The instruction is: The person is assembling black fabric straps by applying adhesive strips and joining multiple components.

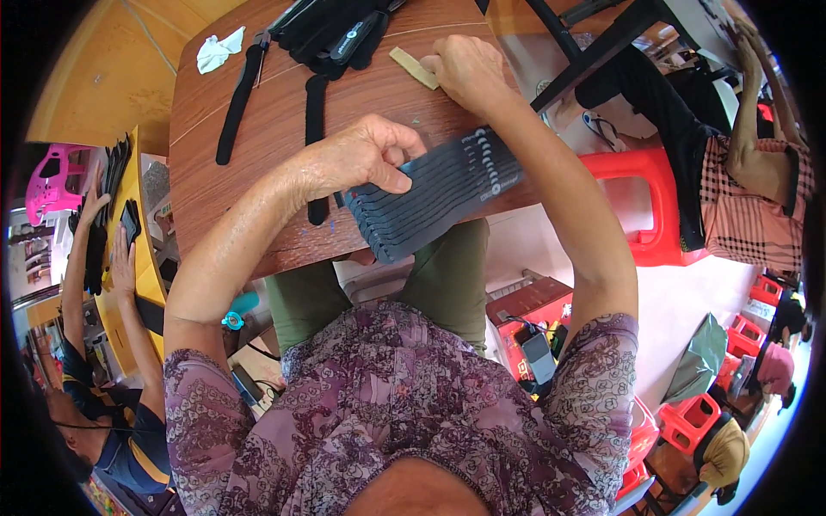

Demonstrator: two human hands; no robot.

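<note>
My left hand (379, 156) is closed on a stack of dark grey fabric pieces (430, 193), its thumb pressed on top. The layers show as ribbed edges, with a row of pale round marks near the right end. The stack is tilted over the table's near edge, above my lap. Farther off and to the right, my right hand (469, 73) has its fingers closed at one end of a flat yellowish strip (413, 69), low over the tabletop. My right forearm passes over the right end of the stack.
On the wooden table (198, 185) lie two black straps (237, 112), a black fabric pile (335, 39) and a white crumpled tissue (220, 50). A red stool (662, 206) and a seated person (748, 189) are at right. Another person's hands (125, 267) work at a yellow table left.
</note>
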